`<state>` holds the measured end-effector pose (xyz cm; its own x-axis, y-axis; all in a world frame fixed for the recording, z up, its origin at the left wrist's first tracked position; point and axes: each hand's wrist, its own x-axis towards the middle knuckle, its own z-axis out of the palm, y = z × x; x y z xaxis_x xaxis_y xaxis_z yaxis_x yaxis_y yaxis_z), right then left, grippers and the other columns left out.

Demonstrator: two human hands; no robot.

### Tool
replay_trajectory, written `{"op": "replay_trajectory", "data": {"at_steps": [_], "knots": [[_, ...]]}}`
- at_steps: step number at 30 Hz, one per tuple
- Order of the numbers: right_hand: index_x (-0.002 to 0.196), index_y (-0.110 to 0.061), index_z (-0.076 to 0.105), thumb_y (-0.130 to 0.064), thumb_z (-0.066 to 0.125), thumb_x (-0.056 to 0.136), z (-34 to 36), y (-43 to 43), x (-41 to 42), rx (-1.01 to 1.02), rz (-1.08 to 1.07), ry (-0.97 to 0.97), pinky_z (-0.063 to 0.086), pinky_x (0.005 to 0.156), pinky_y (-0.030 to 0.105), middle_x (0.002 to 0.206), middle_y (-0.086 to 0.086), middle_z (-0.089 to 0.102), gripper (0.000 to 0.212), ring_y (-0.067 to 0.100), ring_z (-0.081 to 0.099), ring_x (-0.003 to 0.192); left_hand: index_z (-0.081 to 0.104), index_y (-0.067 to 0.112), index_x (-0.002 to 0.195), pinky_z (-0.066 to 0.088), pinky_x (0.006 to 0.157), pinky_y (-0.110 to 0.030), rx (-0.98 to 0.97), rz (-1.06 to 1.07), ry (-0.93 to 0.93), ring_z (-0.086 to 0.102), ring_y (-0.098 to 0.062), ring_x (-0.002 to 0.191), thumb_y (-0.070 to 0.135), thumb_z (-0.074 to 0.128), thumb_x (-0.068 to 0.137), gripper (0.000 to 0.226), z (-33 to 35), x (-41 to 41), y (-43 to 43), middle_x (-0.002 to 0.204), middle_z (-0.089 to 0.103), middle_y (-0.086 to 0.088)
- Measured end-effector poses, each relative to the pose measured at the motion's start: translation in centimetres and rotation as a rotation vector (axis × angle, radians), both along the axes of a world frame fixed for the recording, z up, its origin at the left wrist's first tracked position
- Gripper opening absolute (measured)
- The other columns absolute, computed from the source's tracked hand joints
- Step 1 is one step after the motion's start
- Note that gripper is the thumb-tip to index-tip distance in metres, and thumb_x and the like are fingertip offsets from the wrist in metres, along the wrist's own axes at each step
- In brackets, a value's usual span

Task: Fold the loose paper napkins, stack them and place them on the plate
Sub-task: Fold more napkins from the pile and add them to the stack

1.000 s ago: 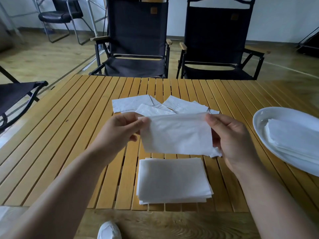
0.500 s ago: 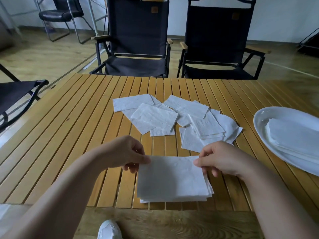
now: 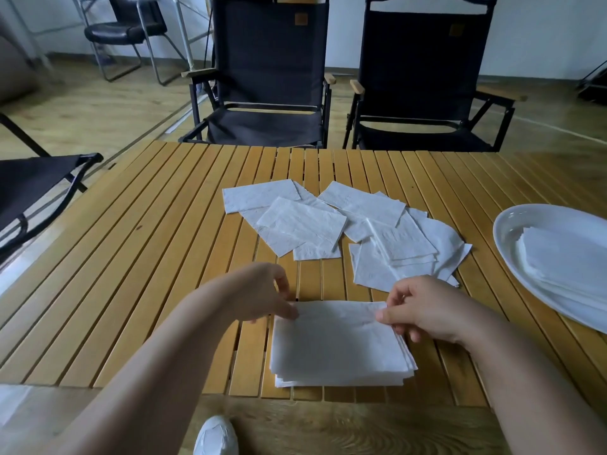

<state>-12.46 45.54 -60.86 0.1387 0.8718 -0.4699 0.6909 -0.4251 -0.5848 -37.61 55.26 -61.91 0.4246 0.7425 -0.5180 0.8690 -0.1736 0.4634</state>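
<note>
Setting: plain indoor room, office or studio rather than home. Evidence: slatted wooden camping table; black fabric folding chair with wooden armrests, matching second chair beside it; third folding chair at the table's side; padded cantilever office chair by bare white wall; wood-pattern floor.

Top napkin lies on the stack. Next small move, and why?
Probably let go and reach for a loose napkin. The top napkin lies flat and lined up on the stack, the right hand pinching its far corner, the left hand touching the other; more loose ones lie beyond.
</note>
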Motion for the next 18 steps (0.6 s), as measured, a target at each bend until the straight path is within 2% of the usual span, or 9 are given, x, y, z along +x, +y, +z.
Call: {"op": "replay_trajectory", "data": {"at_steps": [2, 4, 5, 8, 10, 13, 16, 18], "knots": [[0.092, -0.019, 0.065, -0.041, 0.079, 0.081, 0.0, -0.1, 0.2, 0.010, -0.023, -0.013, 0.049, 0.060, 0.029, 0.076, 0.000, 0.074, 0.029, 0.010, 0.061, 0.055, 0.062, 0.026, 0.114, 0.057, 0.071, -0.032, -0.013, -0.018, 0.010, 0.066, -0.019, 0.083, 0.046, 0.075, 0.081, 0.041, 0.2, 0.1, -0.1, 0.108, 0.065, 0.000], [0.100, -0.025, 0.061, -0.048, 0.079, 0.079, 0.0, -0.3, 0.3, -0.010, -0.030, -0.022, 0.045, 0.056, 0.025, 0.088, -0.001, 0.070, 0.036, 0.012, 0.062, 0.066, 0.061, 0.027, 0.118, 0.052, 0.067, -0.025, -0.027, -0.042, 0.012, 0.062, -0.013, 0.081, 0.053, 0.075, 0.078, 0.050, 0.5, 0.3, -0.4, 0.113, 0.063, 0.004], [0.105, -0.027, 0.059, -0.051, 0.079, 0.077, 0.1, -0.4, 0.2, -0.028, -0.021, -0.026, 0.046, 0.057, 0.025, 0.094, -0.002, 0.067, 0.041, 0.013, 0.063, 0.074, 0.061, 0.026, 0.121, 0.050, 0.070, -0.023, -0.027, -0.053, 0.013, 0.059, -0.012, 0.086, 0.055, 0.076, 0.076, 0.055, 0.6, 0.4, -0.5, 0.115, 0.061, 0.006], [0.112, -0.031, 0.059, -0.058, 0.081, 0.070, -0.2, -0.4, -0.2, -0.041, 0.042, -0.067, 0.053, 0.072, 0.028, 0.104, -0.008, 0.062, 0.055, 0.012, 0.062, 0.093, 0.061, 0.024, 0.122, 0.050, 0.086, -0.029, -0.003, -0.096, 0.052, 0.056, -0.014, 0.100, 0.055, 0.078, 0.075, 0.059, 0.3, 0.6, -0.6, 0.114, 0.059, 0.006], [0.106, -0.031, 0.061, -0.057, 0.082, 0.070, -0.3, -0.3, -0.5, -0.049, 0.071, -0.097, 0.052, 0.074, 0.030, 0.103, -0.007, 0.063, 0.049, 0.013, 0.061, 0.093, 0.063, 0.025, 0.118, 0.051, 0.087, -0.030, 0.003, -0.123, 0.071, 0.057, -0.015, 0.099, 0.056, 0.078, 0.074, 0.056, 0.2, 0.6, -0.6, 0.111, 0.060, 0.007], [0.094, -0.028, 0.059, -0.051, 0.082, 0.074, 0.1, -0.3, -0.9, -0.058, 0.101, -0.120, 0.045, 0.067, 0.028, 0.096, -0.005, 0.061, 0.038, 0.013, 0.059, 0.088, 0.065, 0.026, 0.110, 0.053, 0.086, -0.032, 0.004, -0.141, 0.061, 0.058, -0.015, 0.096, 0.054, 0.079, 0.073, 0.048, 0.3, 0.5, -0.5, 0.107, 0.061, 0.006], [0.094, -0.027, 0.059, -0.048, 0.082, 0.074, 0.3, -0.5, -1.2, -0.023, 0.112, -0.083, 0.041, 0.065, 0.028, 0.095, -0.007, 0.059, 0.037, 0.012, 0.056, 0.085, 0.063, 0.031, 0.096, 0.053, 0.082, -0.034, 0.006, -0.137, 0.027, 0.060, -0.016, 0.092, 0.051, 0.080, 0.074, 0.034, 0.6, 0.1, -0.4, 0.101, 0.063, 0.007], [0.094, -0.028, 0.057, -0.046, 0.082, 0.075, 0.2, -0.8, -1.1, -0.010, 0.102, -0.043, 0.045, 0.068, 0.031, 0.096, -0.006, 0.060, 0.036, 0.013, 0.058, 0.086, 0.060, 0.034, 0.092, 0.055, 0.083, -0.038, -0.026, -0.129, 0.004, 0.063, -0.018, 0.091, 0.052, 0.079, 0.074, 0.032, 0.6, -0.2, -0.4, 0.099, 0.066, 0.007]]}}
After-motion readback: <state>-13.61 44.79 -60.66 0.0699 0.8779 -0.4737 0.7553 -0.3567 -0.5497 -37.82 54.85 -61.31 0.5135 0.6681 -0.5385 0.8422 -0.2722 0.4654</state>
